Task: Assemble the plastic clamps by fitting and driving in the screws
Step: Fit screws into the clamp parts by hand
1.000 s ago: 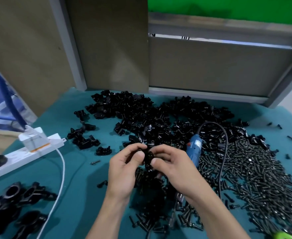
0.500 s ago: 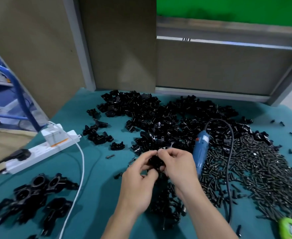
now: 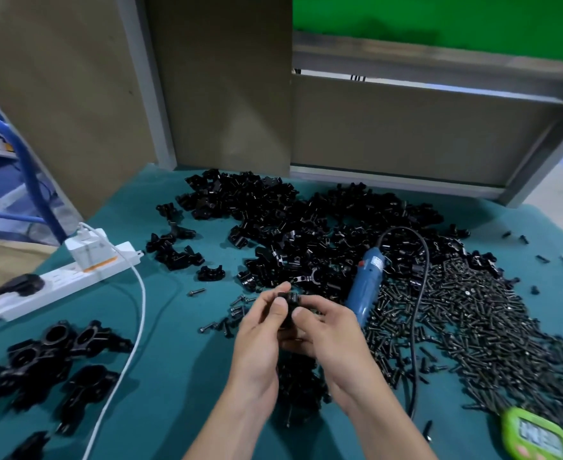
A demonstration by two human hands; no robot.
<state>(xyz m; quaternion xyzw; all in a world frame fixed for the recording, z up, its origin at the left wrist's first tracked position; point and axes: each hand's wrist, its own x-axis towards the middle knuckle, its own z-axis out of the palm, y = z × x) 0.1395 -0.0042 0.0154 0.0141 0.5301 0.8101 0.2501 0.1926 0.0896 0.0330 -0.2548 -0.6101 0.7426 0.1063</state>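
My left hand (image 3: 262,340) and my right hand (image 3: 328,333) meet over the teal table (image 3: 180,386), both gripping one small black plastic clamp (image 3: 288,310) between thumbs and fingers. Most of the clamp is hidden by my fingers. A large heap of loose black clamp halves (image 3: 306,234) lies just beyond my hands. A wide pile of black screws (image 3: 472,327) spreads to the right. A blue electric screwdriver (image 3: 364,283) lies between the two piles, its black cord (image 3: 418,320) looping toward me.
Several assembled clamps (image 3: 57,360) sit at the near left. A white power strip (image 3: 74,277) with a white cable (image 3: 134,343) lies at the left edge. A green timer (image 3: 535,439) rests at the near right. Loose screws (image 3: 227,317) lie left of my hands. Brown panels close off the back.
The view has shifted so the table contents sit further right and lower. My hands have stayed together on the clamp and drawn slightly nearer to me.
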